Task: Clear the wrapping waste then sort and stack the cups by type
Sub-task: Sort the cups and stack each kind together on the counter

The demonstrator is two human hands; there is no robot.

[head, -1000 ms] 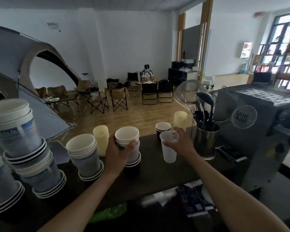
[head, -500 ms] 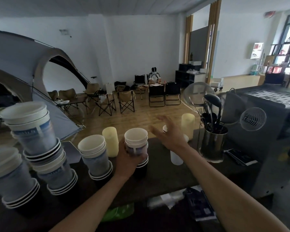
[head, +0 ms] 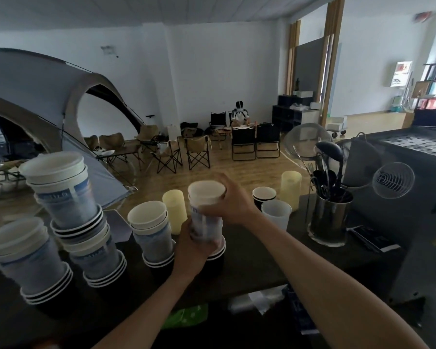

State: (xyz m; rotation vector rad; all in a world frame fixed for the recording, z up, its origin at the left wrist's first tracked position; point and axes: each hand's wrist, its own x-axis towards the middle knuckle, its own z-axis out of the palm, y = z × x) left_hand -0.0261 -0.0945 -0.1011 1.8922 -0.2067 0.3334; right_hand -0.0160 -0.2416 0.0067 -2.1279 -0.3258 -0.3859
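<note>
Right now my left hand [head: 193, 249] has its fingers curled round the lower part of a stack of white paper cups [head: 208, 230] near the middle of the dark surface [head: 252, 270]. My right hand [head: 230, 201] reaches in from the side, its fingers clamped on the topmost cup [head: 207, 191] just below the rim. The stack is blurred, so I cannot tell whether its black-rimmed base rests on the surface. Just to its left stands a shorter cup stack [head: 151, 230], with a pale yellow cup [head: 175, 210] behind it. Further left three more stacks crowd together, the tallest one [head: 61, 192] leaning over the others. To the right of my hands are a translucent plastic cup [head: 276, 214], a black cup [head: 263, 195] behind it, and a second yellow cup [head: 291, 186] beside a metal utensil holder [head: 329, 222]. Below the near edge lie a green wrapper [head: 186, 316] and some crumpled clear plastic [head: 257, 299].
</note>
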